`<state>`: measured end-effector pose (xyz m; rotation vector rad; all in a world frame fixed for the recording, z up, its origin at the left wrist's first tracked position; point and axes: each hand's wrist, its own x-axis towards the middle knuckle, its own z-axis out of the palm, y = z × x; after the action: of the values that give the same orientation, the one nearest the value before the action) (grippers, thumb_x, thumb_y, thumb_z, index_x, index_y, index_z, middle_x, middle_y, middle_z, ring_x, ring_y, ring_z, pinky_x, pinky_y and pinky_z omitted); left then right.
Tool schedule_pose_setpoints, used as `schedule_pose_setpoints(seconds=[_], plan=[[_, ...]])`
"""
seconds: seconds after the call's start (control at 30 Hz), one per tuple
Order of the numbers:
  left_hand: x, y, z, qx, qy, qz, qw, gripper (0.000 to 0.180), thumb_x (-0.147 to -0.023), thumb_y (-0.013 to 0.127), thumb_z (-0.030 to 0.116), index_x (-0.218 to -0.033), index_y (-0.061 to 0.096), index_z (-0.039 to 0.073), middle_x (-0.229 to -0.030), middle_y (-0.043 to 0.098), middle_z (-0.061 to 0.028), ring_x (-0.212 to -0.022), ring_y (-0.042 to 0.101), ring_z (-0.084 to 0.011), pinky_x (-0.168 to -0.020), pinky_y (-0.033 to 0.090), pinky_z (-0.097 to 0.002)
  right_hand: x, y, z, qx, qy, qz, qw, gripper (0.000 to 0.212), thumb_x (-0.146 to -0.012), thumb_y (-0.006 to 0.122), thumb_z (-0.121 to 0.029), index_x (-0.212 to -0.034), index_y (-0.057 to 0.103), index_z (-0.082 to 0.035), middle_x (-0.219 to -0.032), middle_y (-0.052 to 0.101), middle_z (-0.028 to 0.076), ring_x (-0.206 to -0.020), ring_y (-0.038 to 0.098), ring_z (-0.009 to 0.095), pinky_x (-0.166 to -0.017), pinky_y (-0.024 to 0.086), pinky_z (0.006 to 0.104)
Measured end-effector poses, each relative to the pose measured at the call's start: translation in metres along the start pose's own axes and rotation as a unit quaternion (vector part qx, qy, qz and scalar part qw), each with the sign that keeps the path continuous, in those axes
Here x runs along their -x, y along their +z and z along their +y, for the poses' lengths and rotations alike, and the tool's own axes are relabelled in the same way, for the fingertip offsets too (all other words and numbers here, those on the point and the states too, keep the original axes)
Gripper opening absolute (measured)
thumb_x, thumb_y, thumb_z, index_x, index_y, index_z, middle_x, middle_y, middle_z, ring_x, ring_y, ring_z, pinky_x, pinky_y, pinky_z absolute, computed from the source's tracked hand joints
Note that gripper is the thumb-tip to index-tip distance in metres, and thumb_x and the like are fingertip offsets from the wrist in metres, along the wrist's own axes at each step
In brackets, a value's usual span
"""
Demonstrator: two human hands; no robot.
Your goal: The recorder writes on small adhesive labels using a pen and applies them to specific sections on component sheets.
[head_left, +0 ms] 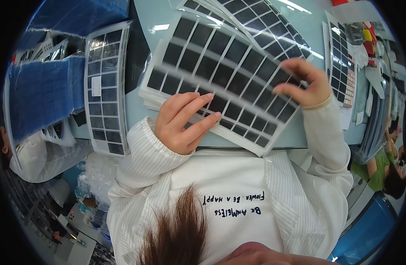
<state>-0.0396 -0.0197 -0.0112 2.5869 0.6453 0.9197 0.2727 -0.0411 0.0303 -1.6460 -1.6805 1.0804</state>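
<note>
In front of me on the table lies a stack of sheets (231,70), each a grid of black rectangles on a white backing, turned at a slant. The top sheet looks blurred. My left hand (181,121) rests on its near left part, fingers stretched out and slightly apart. Over the right end of the stack is my right hand (311,84), its thumb and forefinger curved with a gap between them and nothing visible in it. More black-grid sheets (256,20) fan out beyond the stack, partly covered by it.
A pile of similar sheets with a white label (96,86) lies at the left, beside blue plastic-wrapped bundles (41,92). Further black-grid sheets (339,59) are on the right. The table's near edge (238,149) runs close to my body. Other people sit at both sides.
</note>
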Motion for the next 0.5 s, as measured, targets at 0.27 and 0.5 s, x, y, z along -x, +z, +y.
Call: schedule_pose_setpoints(seconds=[0.27, 0.5], plan=[[-0.001, 0.004, 0.0, 0.016, 0.006, 0.007, 1.0, 0.028, -0.064, 0.075, 0.006, -0.091, 0.072, 0.009, -0.104, 0.065, -0.0108, -0.093, 0.058, -0.027, -0.078, 0.05, -0.0367, -0.04, -0.04, 0.041, 0.129, -0.015, 0.16, 0.979, 0.047, -0.071, 0.081, -0.016, -0.113, 0.063, -0.005, -0.094, 0.065, 0.004, -0.087, 0.061, 0.012, -0.075, 0.049, 0.0238], [-0.002, 0.002, -0.002, 0.04, 0.005, 0.01, 0.999, 0.026, -0.062, 0.075, 0.003, -0.087, 0.071, 0.006, -0.102, 0.065, -0.0128, -0.092, 0.059, -0.0285, -0.077, 0.051, -0.0367, -0.02, -0.024, 0.017, 0.257, -0.195, 0.195, 0.926, 0.056, -0.059, 0.087, -0.032, -0.105, 0.068, -0.006, -0.099, 0.061, 0.006, -0.083, 0.056, 0.017, -0.069, 0.045, 0.0274]])
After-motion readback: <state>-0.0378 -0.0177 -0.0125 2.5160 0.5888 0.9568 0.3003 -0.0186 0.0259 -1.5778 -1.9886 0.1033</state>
